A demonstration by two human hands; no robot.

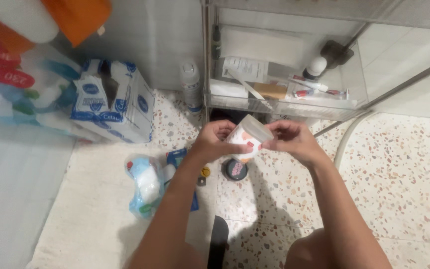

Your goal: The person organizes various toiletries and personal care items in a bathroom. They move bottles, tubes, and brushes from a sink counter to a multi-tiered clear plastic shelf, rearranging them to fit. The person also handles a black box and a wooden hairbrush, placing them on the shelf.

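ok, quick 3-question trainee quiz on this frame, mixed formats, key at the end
1. True or false: both hands grip the white jar.
2. What lies on the floor right below the jar? A) round dark lid B) a spoon C) a towel
3. Fill in: the blue-and-white box stands to the ___ of the wire shelf.

Key: 1 true, left hand and right hand are both on it. 2 A. 3 left.
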